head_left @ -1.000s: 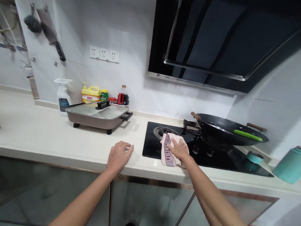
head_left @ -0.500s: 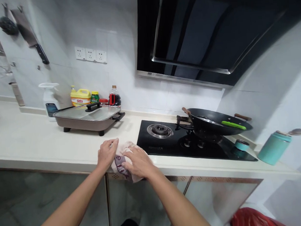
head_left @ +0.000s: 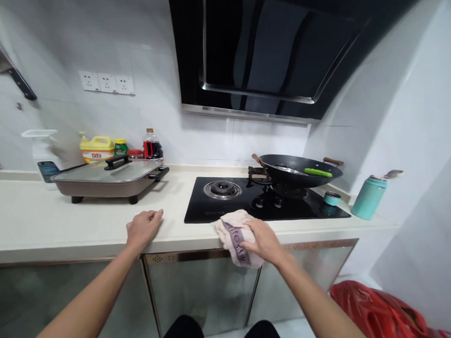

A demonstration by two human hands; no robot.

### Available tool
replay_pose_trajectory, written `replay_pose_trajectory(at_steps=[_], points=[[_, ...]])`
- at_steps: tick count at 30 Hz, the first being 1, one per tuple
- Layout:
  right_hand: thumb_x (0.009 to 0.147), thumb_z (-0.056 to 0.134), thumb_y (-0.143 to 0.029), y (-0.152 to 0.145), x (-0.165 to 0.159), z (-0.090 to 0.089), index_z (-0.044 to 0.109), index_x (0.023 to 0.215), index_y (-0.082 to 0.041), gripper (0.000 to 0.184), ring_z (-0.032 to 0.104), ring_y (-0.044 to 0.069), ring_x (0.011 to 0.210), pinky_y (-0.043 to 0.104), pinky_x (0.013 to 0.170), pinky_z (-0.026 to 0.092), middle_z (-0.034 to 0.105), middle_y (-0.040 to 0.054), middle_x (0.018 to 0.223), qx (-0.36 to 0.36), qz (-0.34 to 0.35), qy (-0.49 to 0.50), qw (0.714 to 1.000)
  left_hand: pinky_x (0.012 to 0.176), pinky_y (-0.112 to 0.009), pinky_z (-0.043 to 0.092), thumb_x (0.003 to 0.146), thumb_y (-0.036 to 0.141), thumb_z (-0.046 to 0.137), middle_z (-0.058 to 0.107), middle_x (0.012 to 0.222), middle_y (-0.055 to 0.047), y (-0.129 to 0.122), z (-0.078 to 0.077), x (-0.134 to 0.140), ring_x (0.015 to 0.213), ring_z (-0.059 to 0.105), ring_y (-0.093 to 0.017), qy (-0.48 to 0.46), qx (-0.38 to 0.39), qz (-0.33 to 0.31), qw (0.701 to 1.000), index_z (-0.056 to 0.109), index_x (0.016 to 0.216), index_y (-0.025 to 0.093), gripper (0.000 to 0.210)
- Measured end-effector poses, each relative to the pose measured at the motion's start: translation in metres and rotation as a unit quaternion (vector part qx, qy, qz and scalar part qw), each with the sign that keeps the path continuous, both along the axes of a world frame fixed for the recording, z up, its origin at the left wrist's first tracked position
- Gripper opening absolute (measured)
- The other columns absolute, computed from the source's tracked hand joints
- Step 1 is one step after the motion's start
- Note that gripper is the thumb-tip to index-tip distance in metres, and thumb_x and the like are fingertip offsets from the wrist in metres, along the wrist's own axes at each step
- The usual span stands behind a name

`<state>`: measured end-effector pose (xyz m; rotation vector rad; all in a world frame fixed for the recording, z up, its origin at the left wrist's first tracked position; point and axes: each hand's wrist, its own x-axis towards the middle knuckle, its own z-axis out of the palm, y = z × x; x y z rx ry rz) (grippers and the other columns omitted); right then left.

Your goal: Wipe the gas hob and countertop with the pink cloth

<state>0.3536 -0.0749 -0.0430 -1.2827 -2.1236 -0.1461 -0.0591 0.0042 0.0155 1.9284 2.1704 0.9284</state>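
My right hand [head_left: 263,240] grips a pale pink towel [head_left: 235,223] with a purple lettered band. The towel lies against the front edge of the white countertop [head_left: 168,232], just before the black gas stove [head_left: 219,213], and part of it hangs over the edge. On the counter left of the stove rests my left hand [head_left: 143,227], its fingers curled in and nothing visible in them. Behind that hand stands an electric pan [head_left: 96,189] with a glass lid.
A wok [head_left: 299,169] with a green-handled utensil [head_left: 318,172] sits on the right burner. Right of the stove stand a teal cup [head_left: 332,199] and a teal canister [head_left: 369,198]. The range hood [head_left: 258,54] hangs above. A red bag [head_left: 374,307] lies low at right.
My right hand has slid the towel rightward along the counter edge to the front of the stove. My left hand has come off the towel and rests apart from it. The view has shifted right.
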Motion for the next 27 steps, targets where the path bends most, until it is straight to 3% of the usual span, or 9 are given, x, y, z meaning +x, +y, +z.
replay_pose_trajectory(at_steps=[3, 7, 11, 15, 20, 27], points=[[0.083, 0.079, -0.047, -0.01, 0.062, -0.013, 0.054, 0.135, -0.022, 0.062, 0.055, 0.031, 0.134, 0.052, 0.114, 0.039, 0.061, 0.0149, 0.142, -0.004, -0.052, -0.017, 0.999, 0.1, -0.05, 0.044, 0.092, 0.058, 0.032, 0.075, 0.123, -0.016, -0.001, 0.001, 0.004, 0.117, 0.064, -0.038, 0.022, 0.005, 0.002, 1.0, 0.078, 0.105, 0.018, 0.062], [0.086, 0.071, -0.044, -0.022, 0.142, -0.024, 0.045, 0.143, -0.026, 0.066, 0.053, 0.032, 0.138, 0.063, 0.121, 0.024, 0.056, 0.0136, 0.15, -0.046, -0.173, -0.061, 0.982, 0.099, -0.051, 0.044, 0.092, 0.057, 0.034, 0.075, 0.124, -0.017, -0.001, 0.002, 0.006, 0.117, 0.063, -0.039, 0.043, 0.004, 0.001, 0.999, 0.079, 0.106, 0.018, 0.062], [0.08, 0.07, -0.033, -0.033, 0.217, -0.026, 0.037, 0.152, -0.026, 0.08, 0.043, 0.03, 0.149, 0.062, 0.126, 0.015, 0.046, 0.0136, 0.161, -0.106, -0.302, -0.136, 0.938, 0.098, -0.051, 0.044, 0.093, 0.057, 0.033, 0.075, 0.123, -0.018, 0.0, 0.002, 0.005, 0.117, 0.063, -0.039, 0.055, 0.002, -0.007, 0.998, 0.079, 0.108, 0.017, 0.063], [0.076, 0.067, -0.022, -0.042, 0.271, -0.023, 0.039, 0.149, -0.024, 0.079, 0.045, 0.031, 0.147, 0.064, 0.124, 0.018, 0.046, 0.0149, 0.16, -0.124, -0.392, -0.157, 0.898, 0.097, -0.05, 0.043, 0.094, 0.056, 0.035, 0.075, 0.124, -0.017, 0.003, -0.001, 0.003, 0.116, 0.062, -0.039, 0.055, 0.008, -0.019, 0.998, 0.079, 0.107, 0.017, 0.061], [0.075, 0.065, -0.022, -0.048, 0.301, -0.027, 0.039, 0.144, -0.022, 0.073, 0.051, 0.032, 0.137, 0.048, 0.109, 0.041, 0.05, 0.0176, 0.151, -0.094, -0.404, -0.159, 0.896, 0.099, -0.049, 0.042, 0.094, 0.057, 0.035, 0.074, 0.125, -0.013, 0.004, -0.002, 0.003, 0.117, 0.061, -0.037, 0.073, -0.002, -0.023, 0.997, 0.078, 0.108, 0.02, 0.058], [0.078, 0.063, -0.026, -0.045, 0.286, -0.047, 0.04, 0.14, -0.011, 0.068, 0.054, 0.036, 0.111, 0.051, 0.099, 0.045, 0.056, 0.0207, 0.123, 0.062, -0.38, -0.18, 0.905, 0.101, -0.049, 0.041, 0.096, 0.059, 0.035, 0.073, 0.127, -0.015, 0.006, 0.002, 0.009, 0.12, 0.061, -0.038, 0.05, -0.02, -0.019, 0.998, 0.077, 0.109, 0.018, 0.061]])
